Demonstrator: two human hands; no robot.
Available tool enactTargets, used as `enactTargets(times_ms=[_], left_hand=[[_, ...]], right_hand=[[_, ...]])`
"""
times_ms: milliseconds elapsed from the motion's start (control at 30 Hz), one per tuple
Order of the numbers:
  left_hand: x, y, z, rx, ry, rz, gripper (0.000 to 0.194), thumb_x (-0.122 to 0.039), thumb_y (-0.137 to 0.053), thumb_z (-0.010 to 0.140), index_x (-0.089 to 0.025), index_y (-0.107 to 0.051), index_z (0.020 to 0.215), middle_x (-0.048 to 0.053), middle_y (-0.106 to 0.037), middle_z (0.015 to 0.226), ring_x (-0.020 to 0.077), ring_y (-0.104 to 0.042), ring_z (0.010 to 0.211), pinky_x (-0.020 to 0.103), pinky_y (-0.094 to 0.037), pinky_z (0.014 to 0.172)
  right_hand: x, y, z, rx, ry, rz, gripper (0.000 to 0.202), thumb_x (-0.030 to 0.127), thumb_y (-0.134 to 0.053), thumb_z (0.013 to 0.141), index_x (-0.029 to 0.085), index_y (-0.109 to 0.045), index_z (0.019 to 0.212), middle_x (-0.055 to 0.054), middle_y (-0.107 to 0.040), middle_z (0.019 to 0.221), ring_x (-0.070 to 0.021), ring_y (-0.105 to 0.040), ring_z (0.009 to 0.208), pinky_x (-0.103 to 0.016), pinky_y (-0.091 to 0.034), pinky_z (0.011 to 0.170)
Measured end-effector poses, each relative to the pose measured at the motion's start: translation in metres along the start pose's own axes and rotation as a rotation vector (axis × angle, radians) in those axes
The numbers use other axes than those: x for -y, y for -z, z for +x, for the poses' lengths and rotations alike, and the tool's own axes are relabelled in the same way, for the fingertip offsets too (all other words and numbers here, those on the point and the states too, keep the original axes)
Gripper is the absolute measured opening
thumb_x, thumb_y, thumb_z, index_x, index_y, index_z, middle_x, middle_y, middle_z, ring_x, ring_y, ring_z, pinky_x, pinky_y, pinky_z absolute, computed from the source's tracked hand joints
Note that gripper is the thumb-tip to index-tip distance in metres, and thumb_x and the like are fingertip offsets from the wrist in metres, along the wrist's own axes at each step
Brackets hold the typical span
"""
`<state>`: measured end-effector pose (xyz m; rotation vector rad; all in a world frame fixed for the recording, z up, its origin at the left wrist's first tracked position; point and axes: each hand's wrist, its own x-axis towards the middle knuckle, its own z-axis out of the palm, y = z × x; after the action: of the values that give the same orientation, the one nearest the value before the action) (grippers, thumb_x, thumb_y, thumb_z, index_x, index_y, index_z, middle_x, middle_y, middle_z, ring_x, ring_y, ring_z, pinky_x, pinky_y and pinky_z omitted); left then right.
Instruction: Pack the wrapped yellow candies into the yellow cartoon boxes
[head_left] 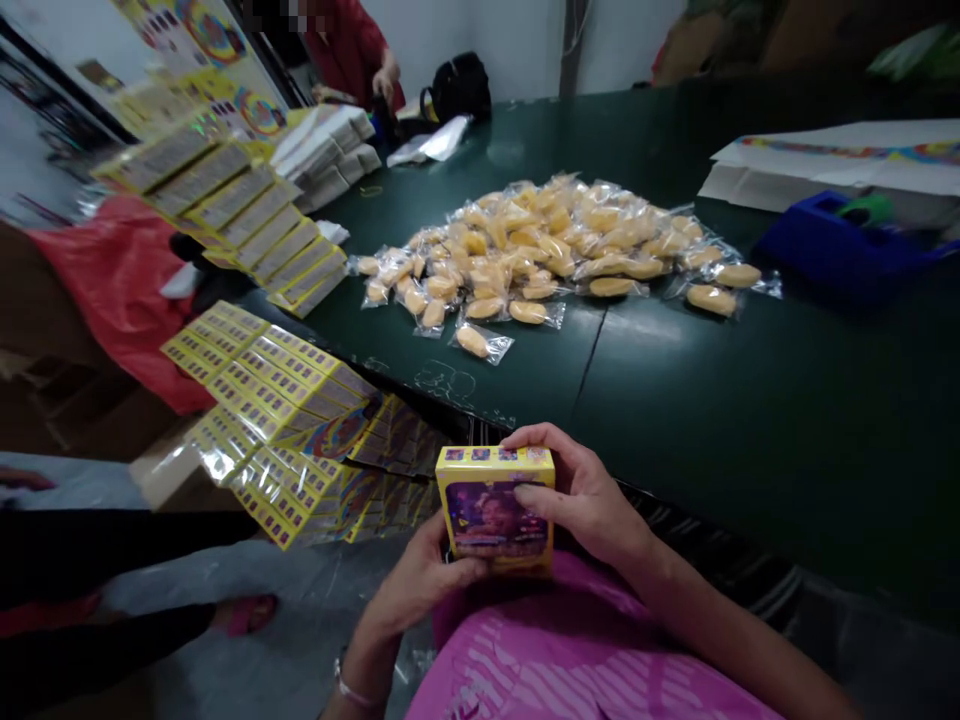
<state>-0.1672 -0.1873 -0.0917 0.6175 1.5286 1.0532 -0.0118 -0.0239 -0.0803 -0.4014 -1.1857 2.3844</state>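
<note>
The left hand (427, 580) and the right hand (589, 500) both grip a yellow box (496, 515), one at its bottom corner, one at its top. The box is just above the person's pink shirt (570, 655), near the bench (660, 370). Little wrapped yellow things (525, 245) lie heaped on the bench.

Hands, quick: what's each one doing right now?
Left hand: closed on the yellow box's lower left.
Right hand: closed on the same box's upper right.
</note>
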Motion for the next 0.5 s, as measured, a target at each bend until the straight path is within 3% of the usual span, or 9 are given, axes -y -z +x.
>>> enactTargets(times_ms=[133,267,367,500], left_hand=[[-0.006,-0.007,0.003,-0.126,0.006,-0.329,0.053,-0.035,-0.081,0.069,-0.018,-0.062,0.115,0.008,-0.07,0.107,0.0232,-0.067,0.094,0.032,-0.053,0.083],[-0.025,-0.008,0.016,-0.195,0.005,-0.461,0.051,-0.037,-0.083,0.067,-0.015,-0.065,0.109,0.009,-0.071,0.099,0.0187,-0.067,0.082,0.025,-0.053,0.074],[-0.033,-0.004,0.026,-0.199,-0.003,-0.485,0.047,-0.037,-0.082,0.068,-0.015,-0.066,0.107,0.01,-0.07,0.097,0.0187,-0.067,0.081,0.026,-0.053,0.075],[-0.041,0.003,0.027,-0.238,-0.116,-0.542,0.037,-0.036,-0.08,0.072,-0.015,-0.067,0.1,0.01,-0.07,0.098,0.0164,-0.065,0.081,0.024,-0.05,0.074]], right_hand=[[-0.003,0.005,0.013,-0.101,0.018,0.153,0.038,0.029,-0.074,0.081,0.02,-0.055,0.112,-0.002,-0.064,0.098,-0.0114,-0.058,0.083,-0.021,-0.048,0.075],[0.002,0.016,0.014,-0.157,0.019,0.062,0.047,0.037,-0.075,0.081,0.02,-0.054,0.119,-0.004,-0.065,0.105,-0.0139,-0.06,0.091,-0.023,-0.05,0.081],[0.008,0.015,0.009,-0.219,-0.024,-0.031,0.057,0.045,-0.077,0.077,0.02,-0.052,0.121,-0.006,-0.066,0.106,-0.0216,-0.064,0.095,-0.032,-0.053,0.085],[0.006,0.016,0.004,-0.461,-0.123,-0.049,0.068,0.055,-0.078,0.07,0.029,-0.048,0.125,-0.008,-0.065,0.116,-0.0321,-0.061,0.11,-0.041,-0.053,0.094]])
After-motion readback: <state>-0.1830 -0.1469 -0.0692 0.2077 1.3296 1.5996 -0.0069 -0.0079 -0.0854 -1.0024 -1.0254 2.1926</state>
